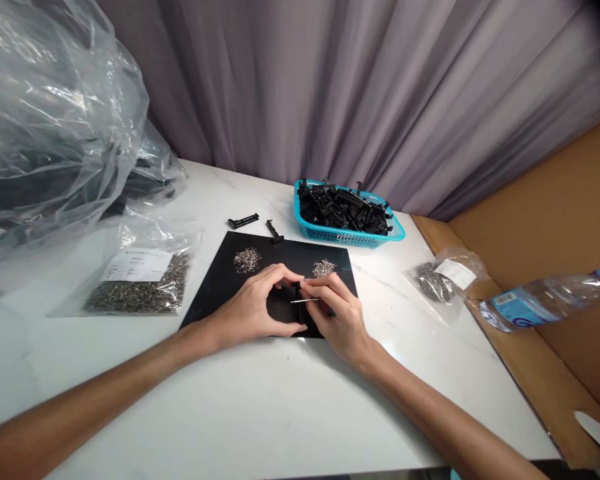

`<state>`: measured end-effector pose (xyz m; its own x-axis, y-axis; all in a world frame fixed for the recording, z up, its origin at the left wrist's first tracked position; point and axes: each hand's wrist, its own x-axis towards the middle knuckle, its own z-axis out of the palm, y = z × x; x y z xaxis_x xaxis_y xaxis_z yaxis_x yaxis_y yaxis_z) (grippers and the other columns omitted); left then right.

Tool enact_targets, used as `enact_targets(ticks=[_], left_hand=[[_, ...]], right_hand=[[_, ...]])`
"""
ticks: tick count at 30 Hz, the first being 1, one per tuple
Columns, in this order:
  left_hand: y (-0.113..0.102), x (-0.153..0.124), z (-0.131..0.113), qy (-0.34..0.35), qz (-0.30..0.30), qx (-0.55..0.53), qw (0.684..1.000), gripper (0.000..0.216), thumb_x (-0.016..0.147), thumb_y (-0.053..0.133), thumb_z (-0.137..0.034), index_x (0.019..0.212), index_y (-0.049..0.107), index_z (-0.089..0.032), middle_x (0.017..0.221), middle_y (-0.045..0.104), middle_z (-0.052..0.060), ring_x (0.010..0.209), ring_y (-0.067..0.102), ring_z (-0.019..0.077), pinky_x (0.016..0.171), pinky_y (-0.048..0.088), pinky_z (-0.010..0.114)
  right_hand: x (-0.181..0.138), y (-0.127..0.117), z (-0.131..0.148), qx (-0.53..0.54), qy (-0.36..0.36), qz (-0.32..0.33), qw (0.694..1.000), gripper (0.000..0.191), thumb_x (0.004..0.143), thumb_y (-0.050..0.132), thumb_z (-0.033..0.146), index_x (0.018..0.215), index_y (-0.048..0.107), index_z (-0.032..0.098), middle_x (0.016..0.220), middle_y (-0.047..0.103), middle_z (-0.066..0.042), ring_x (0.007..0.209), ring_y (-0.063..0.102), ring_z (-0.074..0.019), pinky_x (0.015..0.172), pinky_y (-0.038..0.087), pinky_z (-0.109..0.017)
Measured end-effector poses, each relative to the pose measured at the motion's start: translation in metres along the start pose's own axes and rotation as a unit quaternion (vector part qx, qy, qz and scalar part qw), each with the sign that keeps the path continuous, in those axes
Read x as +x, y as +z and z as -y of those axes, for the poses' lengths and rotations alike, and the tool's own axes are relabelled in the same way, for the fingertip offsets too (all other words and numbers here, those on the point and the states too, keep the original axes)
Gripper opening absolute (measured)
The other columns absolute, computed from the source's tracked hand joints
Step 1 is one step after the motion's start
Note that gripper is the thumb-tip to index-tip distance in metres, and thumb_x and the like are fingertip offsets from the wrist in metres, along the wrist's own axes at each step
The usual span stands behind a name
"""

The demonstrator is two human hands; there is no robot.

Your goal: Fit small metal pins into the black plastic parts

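Over the black mat, my left hand has its thumb and fingertips closed on the two ends of a narrow black plastic part. My right hand is closed on a thin metal tool, whose slim tip points left across the part; its exact kind is hidden by the fingers. Right fingertips meet the left ones near the part's upper end. Behind the hands lie two heaps of tiny metal pieces, a left heap and a right heap.
Two black plastic parts lie behind the mat, a left one and a right one. A blue basket holds many more. Bags of metal pieces, one left and one right, flank the mat. A plastic bottle lies right.
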<state>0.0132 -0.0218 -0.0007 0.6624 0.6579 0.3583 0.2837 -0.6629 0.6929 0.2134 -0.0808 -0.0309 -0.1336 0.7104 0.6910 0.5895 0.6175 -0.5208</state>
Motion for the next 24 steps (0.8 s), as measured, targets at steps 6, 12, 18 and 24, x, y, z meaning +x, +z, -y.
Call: enact_targets(ticks=[6,12,18,24], left_hand=[[0.000,0.001,-0.004,-0.016,0.007,-0.005,1.000,0.050,0.069,0.087,-0.033,0.112,0.064,-0.022,0.107,0.067,0.003,0.098,0.063,0.0225,0.088,0.054,0.037],[-0.002,0.004,-0.006,-0.052,0.006,-0.020,0.998,0.057,0.065,0.090,-0.036,0.113,0.063,-0.020,0.105,0.068,0.003,0.097,0.064,0.0227,0.091,0.055,0.040],[-0.004,0.004,-0.008,-0.063,0.030,-0.038,0.997,0.055,0.066,0.090,-0.036,0.112,0.064,-0.021,0.108,0.069,0.003,0.100,0.064,0.0232,0.095,0.055,0.041],[-0.003,0.004,-0.005,-0.061,0.036,-0.033,0.997,0.055,0.067,0.090,-0.037,0.113,0.065,-0.022,0.108,0.069,0.004,0.101,0.065,0.0237,0.095,0.055,0.042]], right_hand=[[0.003,-0.006,0.000,0.010,-0.014,0.033,0.999,0.020,0.102,0.054,0.015,0.110,0.070,0.023,0.105,0.068,-0.009,0.090,0.068,-0.0202,0.076,0.061,-0.036],[0.012,-0.028,0.005,-0.022,0.040,-0.012,0.999,0.033,0.109,0.042,0.027,0.128,0.069,0.025,0.120,0.060,-0.010,0.101,0.062,-0.0209,0.092,0.055,-0.041],[0.017,-0.035,0.001,0.090,0.172,0.029,0.981,0.038,0.109,0.043,0.039,0.101,0.076,0.022,0.082,0.064,-0.004,0.078,0.060,-0.0178,0.079,0.052,-0.037],[0.020,-0.030,-0.005,0.245,0.210,0.011,0.946,0.021,0.098,0.069,0.038,0.088,0.071,0.020,0.090,0.071,-0.004,0.078,0.068,-0.0151,0.071,0.056,-0.028]])
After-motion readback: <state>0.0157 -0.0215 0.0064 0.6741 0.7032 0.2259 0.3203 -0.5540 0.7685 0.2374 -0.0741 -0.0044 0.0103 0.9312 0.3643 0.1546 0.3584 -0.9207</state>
